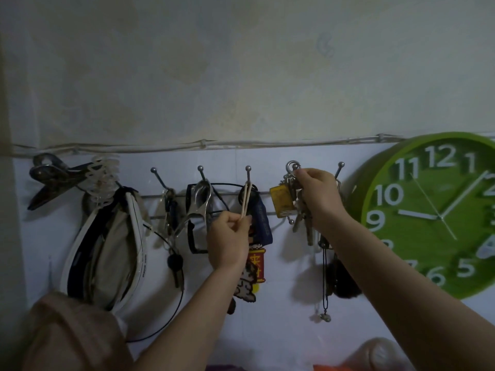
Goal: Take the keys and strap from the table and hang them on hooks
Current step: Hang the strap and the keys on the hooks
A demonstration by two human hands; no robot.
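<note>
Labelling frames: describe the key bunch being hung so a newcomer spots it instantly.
Start at the green wall clock on the right, then go left along the hook rail. The key bunch is in the right hand, its ring over a hook. Only it carries a yellow rectangular tag.

A big green clock [439, 212] hangs on the white wall [241, 76] at the right, and far to the left are a dark clip [51, 178] and a cap [107, 247].
</note>
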